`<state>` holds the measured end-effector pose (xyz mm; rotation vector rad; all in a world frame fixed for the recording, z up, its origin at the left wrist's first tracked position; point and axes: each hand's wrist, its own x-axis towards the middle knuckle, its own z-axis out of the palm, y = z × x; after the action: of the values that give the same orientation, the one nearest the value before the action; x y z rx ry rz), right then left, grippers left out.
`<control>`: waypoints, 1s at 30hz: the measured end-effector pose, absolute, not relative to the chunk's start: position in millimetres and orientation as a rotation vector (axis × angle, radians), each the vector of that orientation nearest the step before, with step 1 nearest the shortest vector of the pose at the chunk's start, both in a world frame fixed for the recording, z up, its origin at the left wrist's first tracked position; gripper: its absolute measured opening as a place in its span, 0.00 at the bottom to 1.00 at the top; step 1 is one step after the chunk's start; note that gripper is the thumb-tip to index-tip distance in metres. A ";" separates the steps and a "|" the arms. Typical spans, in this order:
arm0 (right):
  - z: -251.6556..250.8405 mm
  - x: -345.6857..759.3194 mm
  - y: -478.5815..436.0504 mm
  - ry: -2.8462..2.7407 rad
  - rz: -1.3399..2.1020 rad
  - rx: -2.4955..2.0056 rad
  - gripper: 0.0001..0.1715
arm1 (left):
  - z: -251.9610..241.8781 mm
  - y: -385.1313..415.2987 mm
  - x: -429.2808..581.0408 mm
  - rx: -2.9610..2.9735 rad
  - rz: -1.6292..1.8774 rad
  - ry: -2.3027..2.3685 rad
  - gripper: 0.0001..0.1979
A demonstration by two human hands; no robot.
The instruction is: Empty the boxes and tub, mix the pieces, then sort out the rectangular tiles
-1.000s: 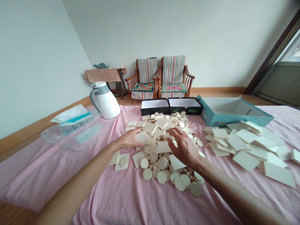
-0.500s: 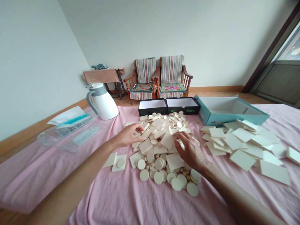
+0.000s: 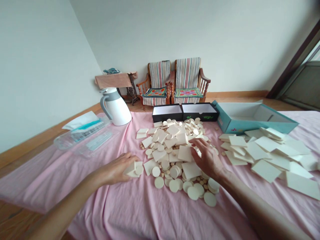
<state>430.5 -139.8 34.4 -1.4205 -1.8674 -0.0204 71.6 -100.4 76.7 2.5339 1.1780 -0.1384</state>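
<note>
My left hand (image 3: 118,170) is low at the left of the pile, its fingers stretched over a pale square tile (image 3: 130,171), with the thumb apart on the near side. Beside that tile a round disc (image 3: 139,170) lies on another square piece. My right hand (image 3: 207,156) rests over the right side of the big pile of pale discs and squares (image 3: 166,143). Its fingers are bent but apart from the thumb, close to a square tile (image 3: 185,153); pieces under the palm are partly hidden.
Larger square tiles (image 3: 265,169) lie heaped at the right before a blue box (image 3: 232,126). Two black boxes (image 3: 167,117) stand behind the pile. A white jug (image 3: 121,111) and a clear plastic case (image 3: 70,141) are at the left on the pink cloth (image 3: 140,213).
My left hand has moved from the left edge of the pile down and left to the separate square tiles. My right hand stays over the pile. The view has shifted slightly.
</note>
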 end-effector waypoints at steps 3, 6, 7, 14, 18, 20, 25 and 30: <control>35.4 433.6 -139.2 -1.856 -0.045 -1.436 0.14 | 77.3 -93.7 75.7 2.533 -0.147 1.151 0.25; 36.4 436.4 -138.4 -1.849 -0.049 -1.427 0.13 | 82.1 -79.5 87.0 2.530 -0.135 1.126 0.25; 36.5 437.2 -138.2 -1.847 -0.052 -1.422 0.13 | 84.5 -73.5 93.9 2.540 -0.118 1.104 0.24; 31.7 445.3 -134.9 -1.841 -0.055 -1.457 0.14 | 96.7 -33.8 168.1 2.580 0.172 1.061 0.26; 33.2 448.2 -134.5 -1.820 0.000 -1.488 0.12 | 92.1 -37.2 192.9 2.526 0.551 1.067 0.33; 37.7 444.9 -137.2 -1.846 0.045 -1.458 0.10 | 86.7 -50.6 196.1 2.564 0.617 1.034 0.26; 50.1 425.4 -148.3 -2.066 0.062 -1.413 0.17 | 69.7 -94.4 201.2 2.643 0.590 0.926 0.21; 56.2 418.0 -153.7 -2.142 0.058 -1.479 0.22 | 54.3 -102.5 215.5 2.779 0.664 0.915 0.22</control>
<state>418.0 -153.7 56.2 -1.4795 -2.1425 0.0581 215.5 -102.5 54.3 2.7793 0.9148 0.6638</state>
